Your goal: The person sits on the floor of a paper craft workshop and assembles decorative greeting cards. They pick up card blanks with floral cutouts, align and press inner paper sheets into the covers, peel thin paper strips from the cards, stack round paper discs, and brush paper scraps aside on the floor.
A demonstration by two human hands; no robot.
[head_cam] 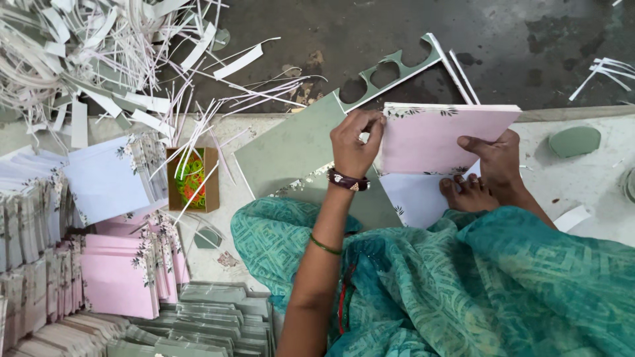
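While the left hand (356,142) pinches the pink card stack (436,140), the right hand (496,155) grips its edge.

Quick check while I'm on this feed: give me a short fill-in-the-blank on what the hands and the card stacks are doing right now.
1. Both hands, left hand and right hand, hold a stack of ____ floral paper cards.
2. The small brown cardboard box holds coloured rubber ____.
3. The green card strip has round ____ cut in it.

Missing words: pink; bands; holes
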